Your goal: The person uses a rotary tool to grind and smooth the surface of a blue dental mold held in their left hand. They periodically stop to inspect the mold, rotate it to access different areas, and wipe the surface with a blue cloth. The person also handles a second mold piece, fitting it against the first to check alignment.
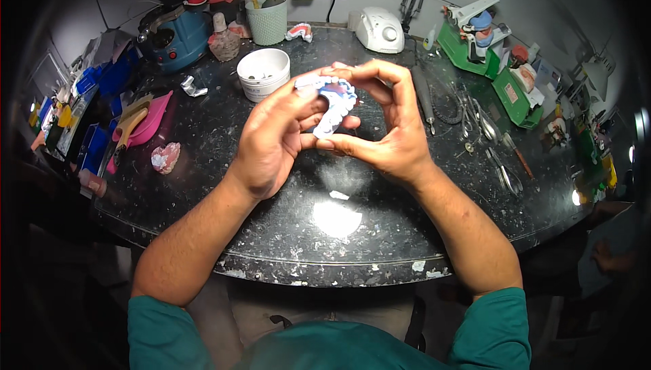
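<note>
Both hands are raised over the middle of the dark speckled worktop (224, 167), closed around one small object. The left hand (274, 143) is curled, thumb and fingers pinched on the near-left side of a white dental cast (333, 102) with pale blue and pink patches. The right hand (392, 126) arches over from the other side, fingers bent across the top of the cast and thumb pressed under its lower edge; neither hand is open. The cast sits between the two hands, held clear above the worktop. Just behind the cast and to its left stands a white round tub (263, 74). Farther behind the tub is a pale green perforated cup (266, 23) with tools standing in it. Left of the cast, near the worktop's edge, lies a pink tray (152, 118), with a small crumpled pinkish lump (165, 157) nearer. Right of the cast, metal hand tools (498, 156) are spread out. A white powder smear (337, 219) marks the worktop below the hands.
</note>
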Demonstrator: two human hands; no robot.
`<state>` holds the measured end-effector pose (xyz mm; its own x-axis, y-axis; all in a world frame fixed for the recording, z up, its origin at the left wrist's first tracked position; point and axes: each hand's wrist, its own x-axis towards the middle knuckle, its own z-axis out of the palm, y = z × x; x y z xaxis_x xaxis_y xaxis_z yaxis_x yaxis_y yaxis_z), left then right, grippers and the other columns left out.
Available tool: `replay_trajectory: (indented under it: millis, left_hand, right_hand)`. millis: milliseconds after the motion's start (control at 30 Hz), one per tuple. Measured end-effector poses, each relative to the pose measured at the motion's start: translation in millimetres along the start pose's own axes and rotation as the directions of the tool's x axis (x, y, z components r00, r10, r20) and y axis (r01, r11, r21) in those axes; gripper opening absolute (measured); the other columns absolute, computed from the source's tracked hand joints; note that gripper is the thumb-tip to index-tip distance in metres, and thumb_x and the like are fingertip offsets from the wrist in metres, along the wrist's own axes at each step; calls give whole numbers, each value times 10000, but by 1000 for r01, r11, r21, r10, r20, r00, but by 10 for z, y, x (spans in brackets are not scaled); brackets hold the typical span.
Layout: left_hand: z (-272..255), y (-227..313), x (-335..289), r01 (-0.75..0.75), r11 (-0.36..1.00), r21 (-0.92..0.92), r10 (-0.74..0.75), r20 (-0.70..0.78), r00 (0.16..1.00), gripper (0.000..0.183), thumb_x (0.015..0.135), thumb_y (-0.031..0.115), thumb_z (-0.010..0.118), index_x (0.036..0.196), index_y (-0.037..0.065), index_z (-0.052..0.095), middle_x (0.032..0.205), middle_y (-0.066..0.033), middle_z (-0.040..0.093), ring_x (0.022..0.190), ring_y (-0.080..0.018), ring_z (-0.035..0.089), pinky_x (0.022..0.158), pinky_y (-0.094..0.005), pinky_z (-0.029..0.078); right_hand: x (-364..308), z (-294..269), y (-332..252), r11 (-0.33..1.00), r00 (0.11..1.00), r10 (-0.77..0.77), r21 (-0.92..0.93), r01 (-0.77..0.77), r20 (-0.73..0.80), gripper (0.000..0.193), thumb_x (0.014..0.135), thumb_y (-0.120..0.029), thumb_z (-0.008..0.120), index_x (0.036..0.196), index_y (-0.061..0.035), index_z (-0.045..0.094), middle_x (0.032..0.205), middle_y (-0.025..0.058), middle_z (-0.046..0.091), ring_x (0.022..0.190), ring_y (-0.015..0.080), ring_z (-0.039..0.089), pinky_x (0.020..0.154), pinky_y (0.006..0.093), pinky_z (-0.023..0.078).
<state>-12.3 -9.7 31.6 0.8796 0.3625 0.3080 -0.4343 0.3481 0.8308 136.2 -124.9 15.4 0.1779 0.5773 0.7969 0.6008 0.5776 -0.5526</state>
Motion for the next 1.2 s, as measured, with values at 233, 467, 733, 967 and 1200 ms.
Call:
replay_trajectory:
  millis: [233, 467, 733, 967, 1200]
  left_hand:
    - [-36, 29, -28, -30, 972, 233, 30, 2, 1000, 459, 1064, 313, 488, 1403, 3, 504, 1101, -164, 691, 913, -170, 686, 672, -257, 542]
    - [28, 73, -57, -65, 963, 261, 63, 16, 998, 496, 1054, 336, 419, 1418, 7, 495, 937, -63, 628, 827, -119, 609, 641, -262, 496]
    - [16, 33, -34, 88, 992, 92, -91, 26, 996, 561, 1035, 372, 383, 1424, -22, 473, 848, -39, 562, 753, -110, 527, 604, -262, 429]
    - [-144, 41, 23, 261, 965, -20, -260, 42, 965, 800, 966, 683, 221, 1099, -29, 560, 628, 10, 422, 518, -83, 331, 436, -223, 250]
    - [-83, 153, -25, -5, 985, 171, 11, -34, 999, 842, 946, 751, 182, 956, 5, 571, 565, 24, 437, 419, -86, 344, 416, -230, 253]
  right_hand:
    - [127, -944, 194, 341, 783, 483, -739, -581, -393, 599, 882, -554, 727, 1079, 6, 645, 1099, 178, 690, 1043, 320, 687, 882, 434, 551]
    - [-43, -1327, 545, -50, 468, 767, -767, -640, -440, 581, 859, -532, 691, 935, 41, 746, 959, 253, 734, 957, 392, 717, 889, 456, 544]
    - [-90, -1299, 633, 202, 580, 700, -663, -721, -417, 445, 815, -422, 733, 703, 7, 706, 697, 155, 684, 609, 290, 630, 644, 415, 494]
    - [65, -1130, 433, 416, 490, 859, 764, -494, -150, 384, 922, -365, 744, 933, 1, 628, 568, -55, 411, 392, 27, 309, 361, 168, 216]
    - [138, -313, -275, 940, 965, 259, 236, -245, -30, 322, 814, -267, 695, 974, -55, 513, 847, 79, 576, 764, 163, 558, 690, 298, 463]
